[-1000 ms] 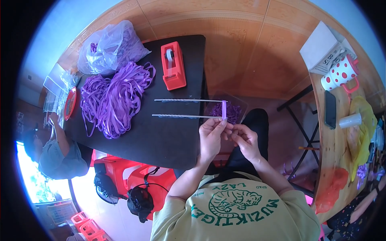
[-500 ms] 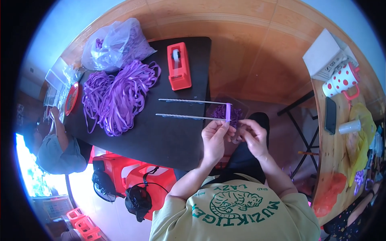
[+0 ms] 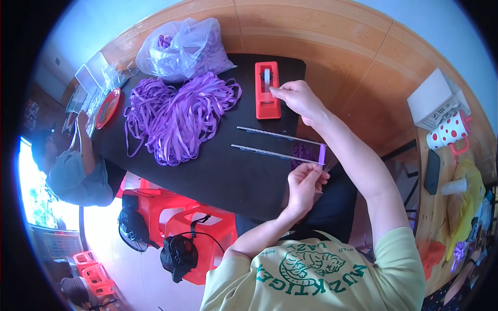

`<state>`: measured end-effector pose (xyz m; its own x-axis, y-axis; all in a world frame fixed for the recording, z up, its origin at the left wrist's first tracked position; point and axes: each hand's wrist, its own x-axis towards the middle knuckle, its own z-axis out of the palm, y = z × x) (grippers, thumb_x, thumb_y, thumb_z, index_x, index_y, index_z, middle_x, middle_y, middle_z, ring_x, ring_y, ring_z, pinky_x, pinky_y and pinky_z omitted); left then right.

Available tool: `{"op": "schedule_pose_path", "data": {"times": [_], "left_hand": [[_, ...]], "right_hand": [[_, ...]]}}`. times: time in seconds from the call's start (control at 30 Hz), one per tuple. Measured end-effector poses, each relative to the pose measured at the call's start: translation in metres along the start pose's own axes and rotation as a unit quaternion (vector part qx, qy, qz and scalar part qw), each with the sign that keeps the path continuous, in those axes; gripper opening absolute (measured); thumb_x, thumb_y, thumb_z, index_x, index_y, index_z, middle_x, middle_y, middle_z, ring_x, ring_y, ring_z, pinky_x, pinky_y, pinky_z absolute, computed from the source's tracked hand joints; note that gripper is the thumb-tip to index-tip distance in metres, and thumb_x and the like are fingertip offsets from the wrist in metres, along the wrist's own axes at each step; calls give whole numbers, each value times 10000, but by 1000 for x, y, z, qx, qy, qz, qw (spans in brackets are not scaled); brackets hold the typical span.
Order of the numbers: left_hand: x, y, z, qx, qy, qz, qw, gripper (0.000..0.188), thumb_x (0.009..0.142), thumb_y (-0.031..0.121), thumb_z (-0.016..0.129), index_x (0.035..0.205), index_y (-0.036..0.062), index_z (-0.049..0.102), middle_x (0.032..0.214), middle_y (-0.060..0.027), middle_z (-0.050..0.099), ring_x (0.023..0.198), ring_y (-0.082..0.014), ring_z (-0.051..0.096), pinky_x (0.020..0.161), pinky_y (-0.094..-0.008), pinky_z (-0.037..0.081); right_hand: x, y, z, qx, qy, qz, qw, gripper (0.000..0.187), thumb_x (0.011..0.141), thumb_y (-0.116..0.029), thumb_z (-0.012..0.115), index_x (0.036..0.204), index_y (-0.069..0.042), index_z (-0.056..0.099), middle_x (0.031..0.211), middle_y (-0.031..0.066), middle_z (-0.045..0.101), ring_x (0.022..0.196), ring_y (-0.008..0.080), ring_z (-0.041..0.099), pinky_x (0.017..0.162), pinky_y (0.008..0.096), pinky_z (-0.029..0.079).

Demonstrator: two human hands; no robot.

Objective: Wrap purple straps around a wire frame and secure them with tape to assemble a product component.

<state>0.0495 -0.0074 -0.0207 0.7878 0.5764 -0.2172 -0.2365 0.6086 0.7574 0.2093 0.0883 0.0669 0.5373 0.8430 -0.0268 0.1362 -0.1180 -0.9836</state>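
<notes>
Two thin twisted metal rods (image 3: 275,153) stick out past the right edge of the black table. A purple ribbon (image 3: 322,154) spans their outer ends. Just below it, my left hand (image 3: 305,187) is closed, thumb and fingers pinched at the ribbon's lower end by the nearer rod. My right hand (image 3: 300,99) reaches over the table to the red tape dispenser (image 3: 268,110). Its thumb and forefinger are pinched at the clear tape coming off the white roll (image 3: 267,76). A big loose heap of purple ribbon (image 3: 179,122) lies left of the rods.
A clear plastic bag (image 3: 181,52) with more purple ribbon stands behind the heap. Red stools (image 3: 199,243) with black caps are at the table's near side. Another person (image 3: 78,173) sits at far left. On the right, a wooden table holds a phone (image 3: 431,171) and dotted cup (image 3: 448,129).
My right hand has left my left hand's side and moved up and left to the tape dispenser. My left hand stays at the ribbon. The whole view has shifted somewhat.
</notes>
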Motion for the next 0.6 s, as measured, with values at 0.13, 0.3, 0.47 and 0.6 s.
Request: {"op": "schedule_pose_path", "data": {"times": [0.13,0.3,0.47,0.6], "left_hand": [[0,-2,-1,-17,-11,3,1000,104,924,89,550,888,13,611,745,-62,663,583,-69,561,505,-179,423],[0,0,-3,-20,-10,1,1000,105,924,86,547,888,9,608,739,-58,661,576,-71,557,505,-180,422],[1,-5,-7,-43,-18,5,999,103,913,59,540,864,12,617,709,-34,645,557,-59,534,498,-184,404],[3,-8,-4,-85,-26,19,996,74,902,19,529,873,-12,590,628,-73,605,414,-110,497,366,-223,340]], "right_hand": [[5,1,23,51,43,66,996,206,855,-195,664,837,10,667,825,68,668,815,124,579,808,277,406],[-11,-35,38,228,110,108,961,98,823,-154,664,841,-63,630,862,62,648,923,113,536,838,234,347],[-41,-16,51,225,94,35,969,88,819,-105,672,861,-31,647,807,31,623,769,84,522,753,239,373],[-54,3,54,187,113,51,975,80,842,-90,652,867,-15,650,791,26,617,760,93,517,750,259,392]]}}
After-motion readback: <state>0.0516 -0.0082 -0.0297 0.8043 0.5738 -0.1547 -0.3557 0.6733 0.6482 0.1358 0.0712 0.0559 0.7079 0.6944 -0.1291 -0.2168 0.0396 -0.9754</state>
